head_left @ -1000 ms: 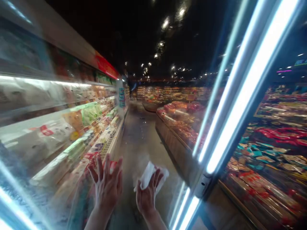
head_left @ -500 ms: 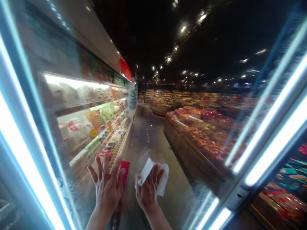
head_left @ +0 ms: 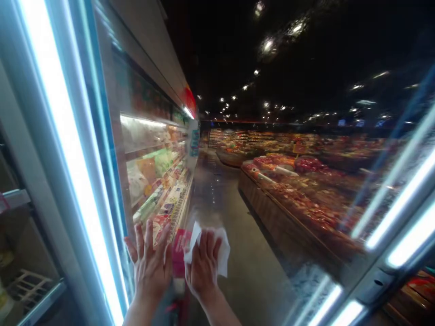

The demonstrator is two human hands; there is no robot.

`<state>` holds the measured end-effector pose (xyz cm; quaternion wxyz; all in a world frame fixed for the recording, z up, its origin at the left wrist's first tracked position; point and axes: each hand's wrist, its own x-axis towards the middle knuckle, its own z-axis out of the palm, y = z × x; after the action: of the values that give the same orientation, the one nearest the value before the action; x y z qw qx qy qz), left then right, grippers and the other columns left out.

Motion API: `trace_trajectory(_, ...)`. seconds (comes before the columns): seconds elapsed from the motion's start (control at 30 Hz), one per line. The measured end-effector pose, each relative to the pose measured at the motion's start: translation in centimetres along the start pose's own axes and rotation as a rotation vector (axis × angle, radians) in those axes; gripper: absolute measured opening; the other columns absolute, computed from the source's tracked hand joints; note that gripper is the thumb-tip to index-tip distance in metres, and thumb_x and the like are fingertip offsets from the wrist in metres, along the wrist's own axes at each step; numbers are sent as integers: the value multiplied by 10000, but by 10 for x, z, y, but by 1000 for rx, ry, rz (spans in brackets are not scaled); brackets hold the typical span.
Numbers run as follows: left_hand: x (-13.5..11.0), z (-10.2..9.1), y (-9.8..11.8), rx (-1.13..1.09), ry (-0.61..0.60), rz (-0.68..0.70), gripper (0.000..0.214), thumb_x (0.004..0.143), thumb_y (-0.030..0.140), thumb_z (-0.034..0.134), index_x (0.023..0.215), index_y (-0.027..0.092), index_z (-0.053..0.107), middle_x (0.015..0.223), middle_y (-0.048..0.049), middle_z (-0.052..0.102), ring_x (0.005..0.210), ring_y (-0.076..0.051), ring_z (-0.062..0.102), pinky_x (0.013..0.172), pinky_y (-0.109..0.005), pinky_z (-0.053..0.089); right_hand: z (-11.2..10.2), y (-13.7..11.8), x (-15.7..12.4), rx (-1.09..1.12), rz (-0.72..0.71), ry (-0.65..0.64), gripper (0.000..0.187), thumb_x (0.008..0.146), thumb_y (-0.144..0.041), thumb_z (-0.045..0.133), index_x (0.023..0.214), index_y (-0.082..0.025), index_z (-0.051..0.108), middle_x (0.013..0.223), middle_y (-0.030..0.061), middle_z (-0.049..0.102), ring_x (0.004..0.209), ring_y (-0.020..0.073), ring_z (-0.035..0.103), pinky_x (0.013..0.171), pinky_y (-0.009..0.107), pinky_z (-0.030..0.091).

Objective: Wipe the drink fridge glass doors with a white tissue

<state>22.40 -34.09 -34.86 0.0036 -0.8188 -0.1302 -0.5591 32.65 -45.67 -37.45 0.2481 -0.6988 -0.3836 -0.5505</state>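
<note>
My left hand (head_left: pixel 149 262) lies flat with fingers spread against a misted glass door (head_left: pixel 258 190) low in the view. Right beside it my right hand (head_left: pixel 202 267) presses a white cloth (head_left: pixel 222 253) onto the same glass, fingers laid over the cloth. The two hands nearly touch. A red package (head_left: pixel 178 253) shows between them through the glass.
Lit door frames run along the left (head_left: pixel 68 149) and lower right (head_left: pixel 401 235). Through the glass I see an aisle floor (head_left: pixel 224 203), chilled shelves of packaged goods (head_left: pixel 159 181) on the left and low display bins (head_left: pixel 306 199) on the right.
The glass door has swung, so the left frame now fills the left side and the right frame has slid away. My right hand with the cloth moved left toward my left hand.
</note>
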Motion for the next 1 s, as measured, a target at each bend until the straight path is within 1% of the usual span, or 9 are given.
trace_trajectory(0.1,-1,-4,-8,11,2,5,900,901,136,633,1615,438,176,1753,-22,69,1610,-350,21,1291,-682,-46,9,-16,-10,21,-20,-36,780,940,-189,453,1663,-105,172,1650,187,388,1619,336,90,1276,664,154)
trace_trajectory(0.3,0,-8,-11,-30,-25,-30,857,927,156,607,1608,461,184,1758,-14,54,1613,-342,23,1288,-702,19,-14,-14,102,31,31,-53,798,961,-260,444,1678,-165,108,1720,116,253,1624,334,54,1280,643,134)
trace_trajectory(0.37,-2,-7,-11,-34,-27,-35,862,928,155,605,1608,466,176,1759,-12,49,1614,-339,23,1293,-694,33,-14,-15,87,36,25,-63,775,963,-268,452,1675,-197,155,1705,101,303,1623,337,67,1278,646,135)
trace_trajectory(0.5,-5,-3,-9,-38,-11,-58,874,920,151,614,1606,473,179,1759,0,18,1615,-346,19,1304,-679,65,0,-16,-10,30,-14,-44,712,950,-234,447,1645,-276,296,1582,61,521,1620,295,127,1298,600,116)
trace_trajectory(0.57,-5,-1,-5,-55,-5,-76,878,918,148,615,1608,469,176,1758,8,-14,1612,-351,-4,1308,-672,93,2,-11,-31,18,-45,-59,701,945,-216,432,1634,-288,327,1540,46,570,1617,273,151,1307,574,101)
trace_trajectory(0.63,-3,0,2,-77,11,-96,882,921,142,605,1612,461,159,1756,15,-49,1607,-345,-49,1312,-660,127,-5,-1,-13,3,-29,-66,705,949,-220,414,1643,-265,303,1568,62,538,1617,285,146,1302,590,88)
trace_trajectory(0.8,4,5,29,-70,17,-69,881,922,136,603,1605,471,159,1758,13,-22,1608,-352,-59,1303,-688,84,-33,32,80,31,31,-17,782,937,-206,428,1673,-182,166,1672,117,375,1617,320,126,1282,607,138)
trace_trajectory(0.87,5,8,42,-53,6,-32,899,918,134,614,1608,468,141,1758,0,-3,1610,-360,-44,1294,-710,56,-37,42,69,43,6,-23,787,934,-185,418,1674,-169,151,1666,120,385,1620,306,114,1291,590,108)
trace_trajectory(1.0,2,19,70,-36,-18,-14,949,900,150,657,1610,458,109,1756,-19,65,1609,-358,-54,1293,-714,67,-36,59,-13,14,-32,-40,798,916,-133,396,1671,-131,136,1602,111,486,1628,255,56,1312,520,0)
